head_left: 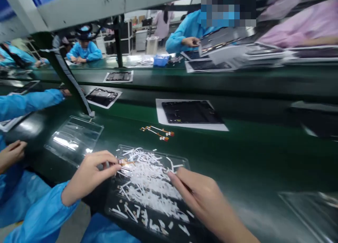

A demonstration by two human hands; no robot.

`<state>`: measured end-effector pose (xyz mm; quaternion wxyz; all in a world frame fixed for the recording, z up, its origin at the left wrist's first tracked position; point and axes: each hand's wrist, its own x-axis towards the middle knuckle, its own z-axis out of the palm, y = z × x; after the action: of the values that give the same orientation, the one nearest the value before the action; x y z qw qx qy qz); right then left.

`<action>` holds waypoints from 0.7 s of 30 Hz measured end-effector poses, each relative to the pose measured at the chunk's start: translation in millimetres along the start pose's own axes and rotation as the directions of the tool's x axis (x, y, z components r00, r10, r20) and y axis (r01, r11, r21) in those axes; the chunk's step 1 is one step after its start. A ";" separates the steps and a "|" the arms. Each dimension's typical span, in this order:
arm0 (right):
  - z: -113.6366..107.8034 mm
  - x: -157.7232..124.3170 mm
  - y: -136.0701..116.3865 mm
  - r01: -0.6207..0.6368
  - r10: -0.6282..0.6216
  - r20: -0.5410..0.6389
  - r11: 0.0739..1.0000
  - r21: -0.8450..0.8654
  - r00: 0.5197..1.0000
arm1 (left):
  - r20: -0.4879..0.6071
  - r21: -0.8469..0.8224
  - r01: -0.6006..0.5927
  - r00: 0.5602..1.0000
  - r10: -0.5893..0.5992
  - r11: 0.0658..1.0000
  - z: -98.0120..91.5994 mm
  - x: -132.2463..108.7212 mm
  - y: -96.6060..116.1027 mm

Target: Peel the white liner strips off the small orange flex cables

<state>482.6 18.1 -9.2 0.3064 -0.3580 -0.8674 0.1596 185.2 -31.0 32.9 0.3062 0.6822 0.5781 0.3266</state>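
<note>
Glossy dark-green worktop point(250, 158) bears a clear plastic tray point(187, 162) of white strips point(150, 178). Hands apart, the right hand point(202, 186) pinches near the strips, its hold unclear; the left hand point(96, 169) grips an orange ribbon cable point(127, 162) over the tray. A slipping pinch could lose it there. Two orange-and-white cables point(170, 134) lie beyond. No legible writing.

I can read no text, label, brand, number or sign on anything before me. Any marks on the dark panel point(190, 112) toward the far edge of the bench point(253, 158) are too small or blurred.
</note>
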 end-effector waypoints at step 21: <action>1.5 -8.3 59.4 -0.036 0.113 0.162 0.910 -0.414 0.980 | -0.473 0.147 0.535 0.777 -0.416 0.832 -144.1 -11.7 -163.0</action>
<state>517.3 53.2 -43.3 0.1378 -0.4311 -0.8915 0.0185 -27.4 -13.2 -11.5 0.1500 0.4604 0.8241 0.2937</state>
